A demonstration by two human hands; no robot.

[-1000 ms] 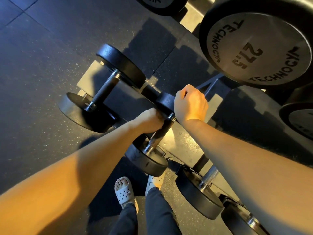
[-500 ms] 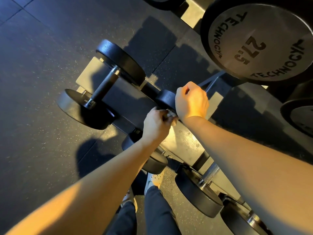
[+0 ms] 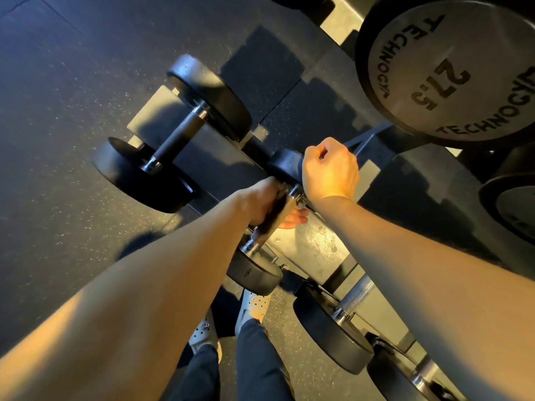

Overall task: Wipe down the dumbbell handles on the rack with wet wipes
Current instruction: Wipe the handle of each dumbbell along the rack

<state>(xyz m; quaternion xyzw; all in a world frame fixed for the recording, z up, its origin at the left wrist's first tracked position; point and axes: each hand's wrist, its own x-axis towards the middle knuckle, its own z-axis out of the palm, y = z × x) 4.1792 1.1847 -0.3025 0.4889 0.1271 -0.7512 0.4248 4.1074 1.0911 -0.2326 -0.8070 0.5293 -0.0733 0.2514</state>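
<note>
A black dumbbell lies on the lowest rack shelf [image 3: 315,241], its near head [image 3: 254,274] towards me and its far head [image 3: 285,164] away. My left hand [image 3: 260,201] grips its dark handle [image 3: 265,228] from the left, fingertips showing underneath. A pale strip between palm and bar looks like the wet wipe [image 3: 286,204]. My right hand [image 3: 330,172] is a closed fist resting on the far head; I see nothing in it.
Another dumbbell with a black handle [image 3: 181,137] sits further left on the shelf. One with a bright metal handle [image 3: 356,299] lies to the right. A large head marked 27.5 [image 3: 451,70] hangs above right. My feet in pale clogs [image 3: 254,308] stand on dark rubber flooring.
My left hand slid up the handle towards the far head, then rolled to the bar's left side, so the handle shows again. The right fist has stayed put.
</note>
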